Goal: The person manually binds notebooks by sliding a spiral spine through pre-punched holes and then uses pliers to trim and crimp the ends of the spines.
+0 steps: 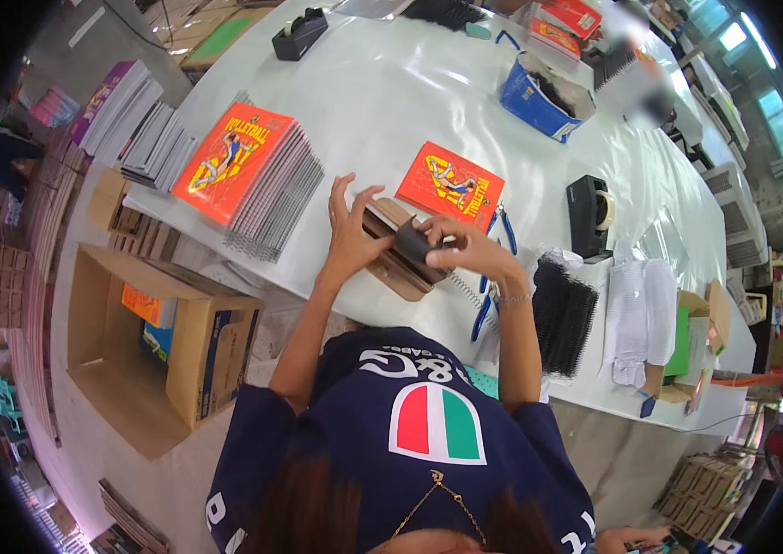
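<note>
the left hand (352, 238), fingers apart, should steady the brown cardboard (399, 280) near the edge of the tabletop (364, 106), and the right hand (473, 251), fingers pinched on the dark sheet (412, 243), bend it gently.

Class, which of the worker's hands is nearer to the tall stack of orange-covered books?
The left hand. It is just right of the stack, with a gap between; the right hand is farther right, beyond the left.

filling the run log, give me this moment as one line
left hand: touching brown cardboard piece, spread | right hand: holding dark curled piece | near: orange-covered book
</note>
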Action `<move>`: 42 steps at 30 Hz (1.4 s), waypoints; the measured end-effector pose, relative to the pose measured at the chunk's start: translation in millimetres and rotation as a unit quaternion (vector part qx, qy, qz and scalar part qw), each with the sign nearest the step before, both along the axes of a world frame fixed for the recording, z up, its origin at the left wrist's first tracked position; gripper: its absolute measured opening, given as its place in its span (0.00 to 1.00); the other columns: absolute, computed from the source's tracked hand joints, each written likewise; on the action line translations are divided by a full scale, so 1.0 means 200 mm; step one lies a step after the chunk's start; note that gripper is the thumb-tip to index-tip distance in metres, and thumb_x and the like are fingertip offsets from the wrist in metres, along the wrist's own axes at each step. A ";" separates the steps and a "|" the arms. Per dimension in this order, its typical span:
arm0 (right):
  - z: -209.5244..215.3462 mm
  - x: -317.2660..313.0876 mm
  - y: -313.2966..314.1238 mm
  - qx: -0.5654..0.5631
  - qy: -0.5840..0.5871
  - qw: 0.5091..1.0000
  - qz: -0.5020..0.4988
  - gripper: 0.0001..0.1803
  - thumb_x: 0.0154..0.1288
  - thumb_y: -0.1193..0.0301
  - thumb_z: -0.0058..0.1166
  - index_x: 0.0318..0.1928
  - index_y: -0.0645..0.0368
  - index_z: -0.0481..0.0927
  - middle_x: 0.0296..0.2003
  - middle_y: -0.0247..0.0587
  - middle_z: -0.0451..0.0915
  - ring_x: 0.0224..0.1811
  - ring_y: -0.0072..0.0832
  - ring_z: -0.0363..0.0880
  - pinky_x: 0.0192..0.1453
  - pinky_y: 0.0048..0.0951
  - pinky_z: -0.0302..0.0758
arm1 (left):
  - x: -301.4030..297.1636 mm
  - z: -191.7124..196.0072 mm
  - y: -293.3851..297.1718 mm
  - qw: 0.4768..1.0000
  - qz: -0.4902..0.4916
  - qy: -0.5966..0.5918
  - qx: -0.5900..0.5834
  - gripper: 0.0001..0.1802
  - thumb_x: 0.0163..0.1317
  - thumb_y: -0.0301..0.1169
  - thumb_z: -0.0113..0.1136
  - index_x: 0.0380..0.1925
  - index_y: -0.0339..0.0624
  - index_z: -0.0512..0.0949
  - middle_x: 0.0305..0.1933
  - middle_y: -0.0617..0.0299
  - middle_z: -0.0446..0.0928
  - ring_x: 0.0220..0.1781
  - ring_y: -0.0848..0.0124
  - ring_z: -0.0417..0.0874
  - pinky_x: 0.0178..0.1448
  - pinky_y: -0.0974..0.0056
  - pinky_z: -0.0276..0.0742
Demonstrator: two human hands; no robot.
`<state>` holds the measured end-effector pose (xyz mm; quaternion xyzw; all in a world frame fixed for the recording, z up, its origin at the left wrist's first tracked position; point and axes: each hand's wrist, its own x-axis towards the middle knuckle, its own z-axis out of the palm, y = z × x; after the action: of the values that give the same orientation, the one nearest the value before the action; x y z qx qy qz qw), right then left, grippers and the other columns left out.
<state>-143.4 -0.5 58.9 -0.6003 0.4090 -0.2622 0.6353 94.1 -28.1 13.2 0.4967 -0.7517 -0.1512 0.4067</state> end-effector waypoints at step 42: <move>-0.16 0.05 -0.28 -0.085 0.238 0.965 -0.065 0.22 0.53 0.52 0.70 0.33 0.60 0.81 0.26 0.28 0.74 0.37 0.17 0.70 0.43 0.25 0.67 | 0.14 -0.09 -0.18 0.851 -0.219 0.327 0.348 0.23 0.65 0.30 0.59 0.60 0.47 0.69 0.44 0.67 0.70 0.47 0.78 0.71 0.57 0.70 0.65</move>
<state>-132.5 -55.5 26.8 -0.6695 0.5626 -0.1861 0.4480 122.5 -63.2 -5.0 0.3505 -0.5629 -0.6415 0.3857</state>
